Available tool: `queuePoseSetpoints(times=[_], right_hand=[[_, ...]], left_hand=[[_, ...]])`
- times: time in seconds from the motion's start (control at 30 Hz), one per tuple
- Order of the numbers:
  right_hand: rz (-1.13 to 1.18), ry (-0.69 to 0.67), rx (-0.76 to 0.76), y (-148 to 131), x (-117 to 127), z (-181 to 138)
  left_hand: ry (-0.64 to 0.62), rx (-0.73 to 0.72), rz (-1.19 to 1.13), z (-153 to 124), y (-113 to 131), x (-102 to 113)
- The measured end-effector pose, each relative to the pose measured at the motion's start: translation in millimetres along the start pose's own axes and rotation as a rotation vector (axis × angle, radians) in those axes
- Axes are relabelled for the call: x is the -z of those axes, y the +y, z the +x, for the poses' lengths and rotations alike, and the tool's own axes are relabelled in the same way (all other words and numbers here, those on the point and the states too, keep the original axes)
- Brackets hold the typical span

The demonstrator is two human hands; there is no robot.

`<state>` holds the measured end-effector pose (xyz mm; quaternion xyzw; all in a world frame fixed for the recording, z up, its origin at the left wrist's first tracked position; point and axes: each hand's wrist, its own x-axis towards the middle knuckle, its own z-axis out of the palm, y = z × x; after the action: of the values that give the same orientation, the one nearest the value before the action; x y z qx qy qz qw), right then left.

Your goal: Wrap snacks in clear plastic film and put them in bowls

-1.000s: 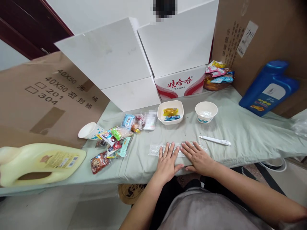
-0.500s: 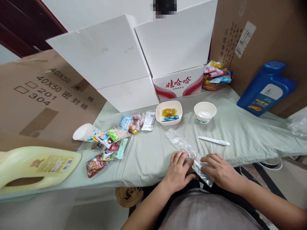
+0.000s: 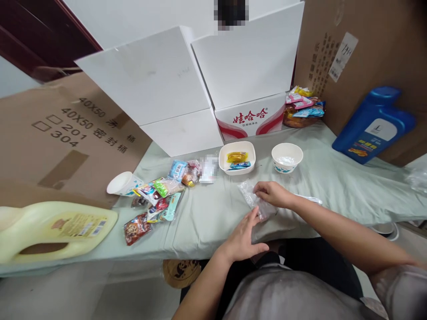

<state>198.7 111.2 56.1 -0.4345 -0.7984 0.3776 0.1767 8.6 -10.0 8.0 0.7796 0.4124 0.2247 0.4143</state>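
Note:
On the cloth near the front edge lies a strip of clear bubble wrap, its near part folded over toward the far end. My right hand has its fingers closed on the wrap from the right. At the wrap's near left side, my left hand is stretched out with the thumb spread wide, fingertips against the plastic. Behind the wrap stand a square white bowl with yellow and blue packets, and a round paper bowl with clear plastic inside. Past my right wrist shows the end of a slim white tool, mostly covered.
Several snack packets lie left of centre beside a tipped paper cup. A yellow jug lies at the left edge. White boxes stand behind; a blue bottle and a basket of snacks are at the right.
The bubble wrap's near end has been folded away from me. My right hand has moved forward and left across it, and now partly covers the white tool.

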Motion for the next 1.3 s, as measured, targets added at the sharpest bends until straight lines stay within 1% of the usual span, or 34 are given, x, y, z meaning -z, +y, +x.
queuePoseSetpoints(times=[0.1,0.23,0.37,0.5,0.53,0.57,0.6,0.7,0.73,0.77,0.8,0.87,0.9,0.93,1.0,1.07,1.13,1.17,1.2,1.23,1.27,1.3], right_hand=[[-0.103,0.047,-0.044,3,-13,23],[-0.169,0.058,-0.043,-3,-23,36],[-0.285,0.019,-0.059,-9,-30,44],[-0.405,-0.038,-0.1,-9,-36,52],[-0.426,-0.049,-0.102,-8,-37,53],[-0.444,-0.057,-0.102,-8,-37,53],[-0.46,-0.063,-0.1,-7,-38,54],[-0.498,-0.073,-0.09,-7,-38,53],[-0.508,-0.072,-0.086,-7,-38,53],[-0.519,-0.07,-0.083,-8,-39,52],[-0.528,-0.067,-0.08,-8,-39,52],[-0.547,-0.063,-0.074,-9,-40,51],[-0.556,-0.061,-0.072,-10,-40,51],[-0.565,-0.055,-0.071,-10,-40,50],[-0.589,-0.023,-0.079,-10,-35,48],[-0.617,0.036,-0.108,-8,-27,43],[-0.649,0.125,-0.117,-4,-18,34],[-0.66,0.175,-0.078,-2,-14,28],[-0.661,0.214,0.002,1,-12,20],[-0.65,0.228,0.123,4,-12,12],[-0.63,0.206,0.266,8,-13,2],[-0.601,0.153,0.402,11,-17,-9]], left_hand=[[-0.027,-0.001,-0.043,2,2,8],[-0.041,0.048,-0.027,4,3,16],[-0.001,0.107,-0.014,5,2,13],[0.022,0.093,0.055,7,8,6],[0.054,0.079,0.088,7,10,5],[0.114,0.068,0.124,8,12,5],[0.203,0.065,0.162,9,13,7],[0.552,0.08,0.277,18,12,18],[0.632,0.068,0.307,22,9,23],[0.671,0.036,0.333,28,6,27],[0.669,-0.013,0.358,34,1,32],[0.618,-0.105,0.407,47,-10,37],[0.596,-0.121,0.432,53,-16,38],[0.585,-0.111,0.453,58,-22,38],[0.588,-0.044,0.486,64,-31,36],[0.587,0.013,0.516,65,-36,33],[0.579,0.025,0.543,64,-36,31],[0.575,0.023,0.55,63,-36,31],[0.569,0.02,0.553,61,-35,31],[0.558,0.014,0.557,60,-33,31],[0.543,0.005,0.564,60,-32,32],[0.527,-0.005,0.575,60,-31,32]])
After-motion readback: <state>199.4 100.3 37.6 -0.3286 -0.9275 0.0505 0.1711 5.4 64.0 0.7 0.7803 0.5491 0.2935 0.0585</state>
